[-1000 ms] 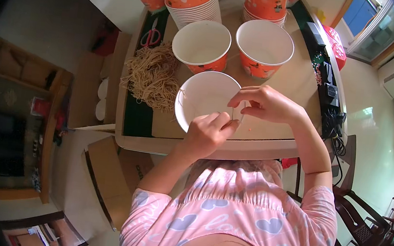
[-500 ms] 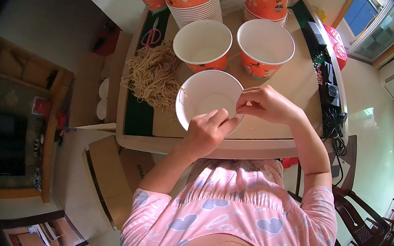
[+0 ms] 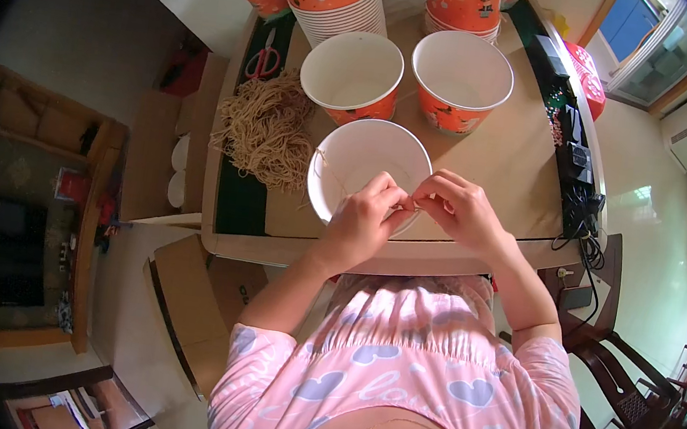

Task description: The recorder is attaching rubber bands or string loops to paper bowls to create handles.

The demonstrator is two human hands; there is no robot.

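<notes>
Right hand [image 3: 466, 216], shifted lower in view, beside left hand [image 3: 361, 223] at near-right rim of round white-lined tub [image 3: 360, 155], mouth upward, just beyond both; left hand nearer its middle; each pinched closed, contents indiscernible.

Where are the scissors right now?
In the head view, the pink-handled scissors lie near the left edge of the table, just beyond the tan string bundle.

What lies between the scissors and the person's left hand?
The head view shows a heap of beige string nearer the scissors, then part of the front paper bucket before the left hand.
</notes>
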